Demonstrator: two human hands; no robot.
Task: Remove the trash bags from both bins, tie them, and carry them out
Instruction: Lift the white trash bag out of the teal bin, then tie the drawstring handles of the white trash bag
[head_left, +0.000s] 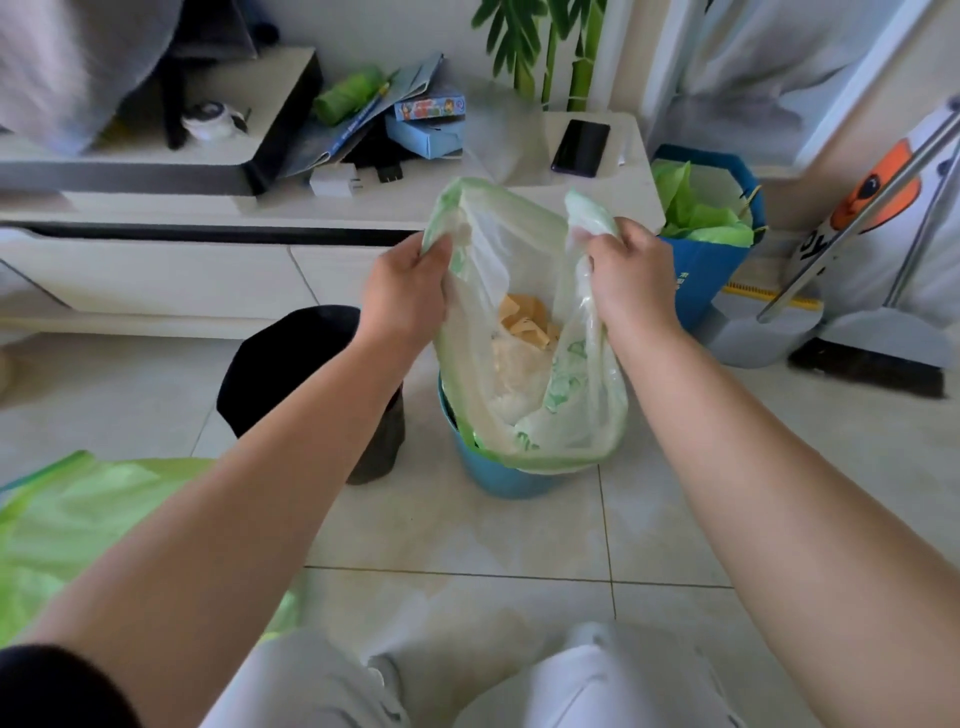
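Observation:
A pale green translucent trash bag (524, 332) stands pulled up out of a small blue bin (498, 475) on the tiled floor, its lower part still inside the rim. Paper scraps and white waste show inside it. My left hand (408, 288) grips the bag's left top edge, and my right hand (631, 280) grips the right top edge, holding the mouth apart. A black bin (291, 364) stands just left of the blue one, partly behind my left forearm. Another green trash bag (78, 519) lies on the floor at the lower left.
A low white cabinet (208, 260) runs behind the bins, with boxes, papers and a black phone (581, 147) on top. A blue paper bag with green tissue (701, 244) stands at the right, beside a broom and dustpan (831, 332). My knees fill the bottom edge.

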